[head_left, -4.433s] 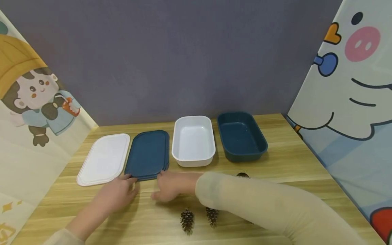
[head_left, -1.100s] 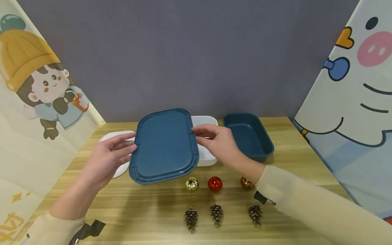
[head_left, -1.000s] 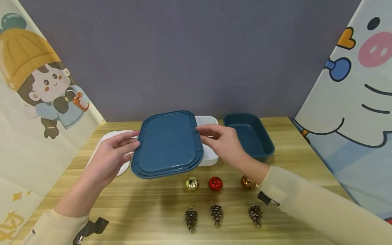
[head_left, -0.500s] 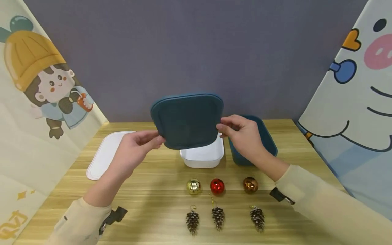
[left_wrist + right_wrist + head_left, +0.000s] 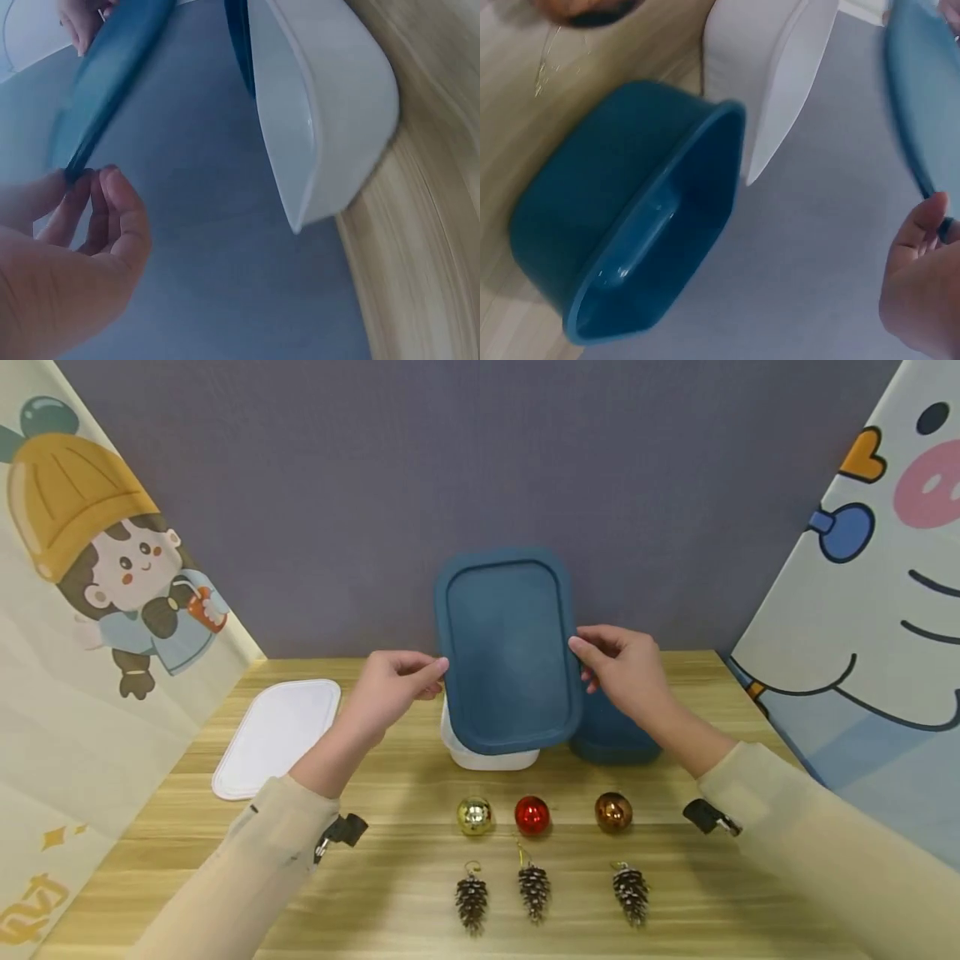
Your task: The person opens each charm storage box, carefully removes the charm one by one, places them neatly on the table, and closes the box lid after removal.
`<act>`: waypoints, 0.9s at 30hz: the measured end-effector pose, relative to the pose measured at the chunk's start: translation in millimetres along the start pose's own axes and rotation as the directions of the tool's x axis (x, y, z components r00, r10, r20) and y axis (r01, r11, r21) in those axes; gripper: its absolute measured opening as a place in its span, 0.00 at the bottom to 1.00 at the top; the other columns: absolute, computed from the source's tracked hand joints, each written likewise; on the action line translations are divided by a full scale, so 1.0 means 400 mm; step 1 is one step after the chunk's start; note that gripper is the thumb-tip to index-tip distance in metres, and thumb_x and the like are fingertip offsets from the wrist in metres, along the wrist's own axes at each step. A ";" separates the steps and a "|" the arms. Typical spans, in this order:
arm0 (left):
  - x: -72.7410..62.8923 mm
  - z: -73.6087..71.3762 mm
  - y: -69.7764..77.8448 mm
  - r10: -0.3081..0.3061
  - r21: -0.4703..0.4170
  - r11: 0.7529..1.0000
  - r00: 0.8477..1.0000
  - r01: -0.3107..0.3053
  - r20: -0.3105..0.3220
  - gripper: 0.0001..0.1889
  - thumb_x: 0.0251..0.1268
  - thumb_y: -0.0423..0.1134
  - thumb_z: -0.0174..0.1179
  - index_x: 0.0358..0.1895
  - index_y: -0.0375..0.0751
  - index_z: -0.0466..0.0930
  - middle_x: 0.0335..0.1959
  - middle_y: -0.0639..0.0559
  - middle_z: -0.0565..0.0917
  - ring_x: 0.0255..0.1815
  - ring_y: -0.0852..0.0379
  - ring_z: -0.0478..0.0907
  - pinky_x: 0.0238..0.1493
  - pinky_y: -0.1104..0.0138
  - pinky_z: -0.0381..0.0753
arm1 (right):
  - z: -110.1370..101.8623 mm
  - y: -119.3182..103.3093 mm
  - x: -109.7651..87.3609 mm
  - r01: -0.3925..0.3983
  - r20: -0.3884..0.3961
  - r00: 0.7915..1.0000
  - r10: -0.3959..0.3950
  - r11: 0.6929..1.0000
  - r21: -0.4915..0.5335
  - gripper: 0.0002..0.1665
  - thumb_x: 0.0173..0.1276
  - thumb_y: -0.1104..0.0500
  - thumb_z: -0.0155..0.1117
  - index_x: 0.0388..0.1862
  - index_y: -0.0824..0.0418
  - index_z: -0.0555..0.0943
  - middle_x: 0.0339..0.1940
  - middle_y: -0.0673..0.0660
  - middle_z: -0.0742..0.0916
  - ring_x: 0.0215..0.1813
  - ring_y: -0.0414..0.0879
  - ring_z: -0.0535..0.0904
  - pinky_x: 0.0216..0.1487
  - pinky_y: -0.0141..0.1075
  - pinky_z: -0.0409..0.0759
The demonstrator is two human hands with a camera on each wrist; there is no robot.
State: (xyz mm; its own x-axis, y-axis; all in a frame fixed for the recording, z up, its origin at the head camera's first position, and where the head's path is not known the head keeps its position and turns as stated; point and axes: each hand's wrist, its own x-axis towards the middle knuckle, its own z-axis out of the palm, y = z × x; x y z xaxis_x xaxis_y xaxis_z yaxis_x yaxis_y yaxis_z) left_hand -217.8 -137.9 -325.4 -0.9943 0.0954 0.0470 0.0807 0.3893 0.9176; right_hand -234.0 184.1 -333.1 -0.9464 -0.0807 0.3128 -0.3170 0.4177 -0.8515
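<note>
A dark blue lid [image 5: 510,652] is held up and tilted in the air, its smooth face toward the head camera. My left hand [image 5: 393,693] pinches its left edge between thumb and fingers. The right edge is pinched by my right hand [image 5: 626,672]. Both wrist views show the lid raised clear of the containers. Behind and below it stands the white container [image 5: 337,105], mostly covered by the lid in the head view. The dark blue container [image 5: 615,180] is right of the white one, open at the top and partly hidden by the lid and my right hand.
A white lid [image 5: 277,735] lies flat at the left of the wooden table [image 5: 390,877]. In front of the containers sit a gold ball [image 5: 475,816], a red ball [image 5: 532,816] and a copper ball [image 5: 613,812]. Nearer lie pinecones [image 5: 534,893] with hanging loops. A grey wall [image 5: 360,510] rises behind.
Both hands have taken the blue lid off the table, moved it right and tipped it, so its other face now shows. It hangs before the white container.
</note>
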 end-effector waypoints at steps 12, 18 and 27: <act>0.137 0.138 0.019 -0.166 -0.273 0.940 0.972 0.206 0.163 0.16 0.79 0.40 0.64 0.55 0.29 0.87 0.30 0.48 0.86 0.28 0.59 0.85 0.43 0.64 0.91 | -0.091 0.087 0.063 -0.252 0.079 0.962 0.261 0.962 -0.110 0.30 0.85 0.44 0.57 0.73 0.63 0.80 0.43 0.52 0.84 0.35 0.41 0.79 0.40 0.35 0.84; 0.187 0.200 0.021 -0.204 -0.306 0.914 0.953 0.267 0.224 0.19 0.77 0.36 0.66 0.64 0.28 0.83 0.31 0.49 0.87 0.30 0.59 0.85 0.43 0.66 0.90 | -0.128 0.150 0.095 -0.321 0.106 0.937 0.334 0.939 -0.120 0.38 0.83 0.38 0.56 0.77 0.63 0.75 0.50 0.52 0.80 0.35 0.41 0.74 0.41 0.36 0.80; 0.219 0.317 0.016 -0.228 -0.223 0.934 0.946 0.279 0.229 0.17 0.71 0.30 0.68 0.59 0.24 0.84 0.33 0.45 0.88 0.28 0.59 0.85 0.50 0.61 0.92 | -0.177 0.243 0.106 -0.400 0.107 0.902 0.417 0.904 -0.149 0.44 0.80 0.36 0.60 0.80 0.65 0.71 0.72 0.65 0.78 0.47 0.40 0.80 0.43 0.27 0.84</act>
State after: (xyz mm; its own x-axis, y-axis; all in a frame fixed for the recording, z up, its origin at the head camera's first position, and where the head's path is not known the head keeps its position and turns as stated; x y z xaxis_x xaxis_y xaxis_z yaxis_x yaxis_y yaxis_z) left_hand -295.7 -11.0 -365.6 -0.9436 0.2115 -0.2547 -0.2169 0.1864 0.9582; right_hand -300.7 285.4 -372.6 -0.9930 0.0044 -0.1183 0.1016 0.5447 -0.8325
